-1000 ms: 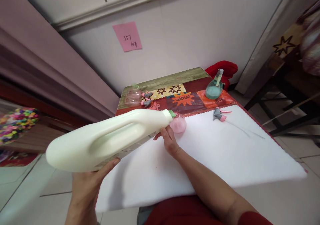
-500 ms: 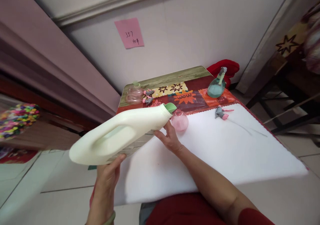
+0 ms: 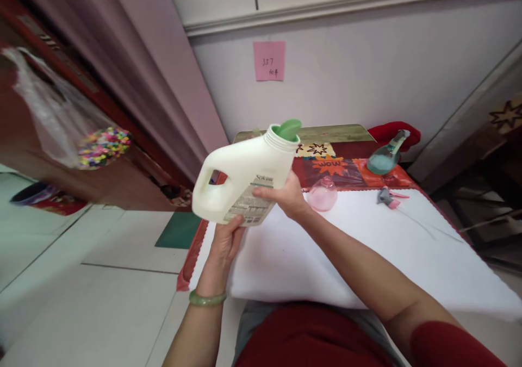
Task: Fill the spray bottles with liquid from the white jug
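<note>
**Jug held in both hands**

The smooth white plastic jug [image 3: 244,179], with moulded handle, printed label and green spout, tilts above the table's near-left corner. Left hand [image 3: 225,242] cups its base; right hand [image 3: 287,196] grips the side. A round pink bottle [image 3: 322,193] sits just beyond the right hand on soft white foam [image 3: 346,247].

Jug [image 3: 244,179] at frame centre, above desk's [image 3: 367,258] left edge. Round bottle [image 3: 322,193] just right of it. Sprayer head [image 3: 387,197] further right; spray bottle [image 3: 385,157] behind, upper right.
</note>
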Available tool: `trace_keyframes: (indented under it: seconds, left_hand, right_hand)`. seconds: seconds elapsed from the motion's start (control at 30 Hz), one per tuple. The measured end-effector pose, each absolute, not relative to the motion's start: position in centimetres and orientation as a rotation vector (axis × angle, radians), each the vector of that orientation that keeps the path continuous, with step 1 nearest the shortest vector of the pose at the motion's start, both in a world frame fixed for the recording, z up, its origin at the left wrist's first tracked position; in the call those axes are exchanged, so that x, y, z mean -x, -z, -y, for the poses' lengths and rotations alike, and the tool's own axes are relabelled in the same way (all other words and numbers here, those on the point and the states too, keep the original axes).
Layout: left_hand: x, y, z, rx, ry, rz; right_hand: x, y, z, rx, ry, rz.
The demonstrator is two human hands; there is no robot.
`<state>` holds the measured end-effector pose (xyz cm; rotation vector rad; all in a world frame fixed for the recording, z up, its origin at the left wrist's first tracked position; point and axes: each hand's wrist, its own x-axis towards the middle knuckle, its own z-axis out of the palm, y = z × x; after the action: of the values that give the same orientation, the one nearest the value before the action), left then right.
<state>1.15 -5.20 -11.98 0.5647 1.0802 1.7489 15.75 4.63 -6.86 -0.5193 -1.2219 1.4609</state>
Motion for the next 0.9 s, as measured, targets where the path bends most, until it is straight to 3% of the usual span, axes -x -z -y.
trace_keyframes:
  seconds: [0.3,0.6,0.77,0.9]
  left_hand:
    - [1.2,14.1,10.2,-0.491,-1.617,-1.489]
    - [-0.4,14.2,12.0,-0.730,-1.326,-1.577]
    - [-2.6,13.7,10.1,-0.920,-1.189,-1.528]
    - [-4.1,13.3,8.4,-1.053,-1.102,-1.476]
  right_hand:
    - [-11.1,6.6,-6.9,0.861,-0.946,1.779]
    - [-7.9,10.1,-8.1,0.961,-0.996,1.841]
    - [-12.1,10.7,-5.4,0.820,-0.970,1.861]
    - [-21.8,11.9,-2.7,0.665,-0.768,1.852]
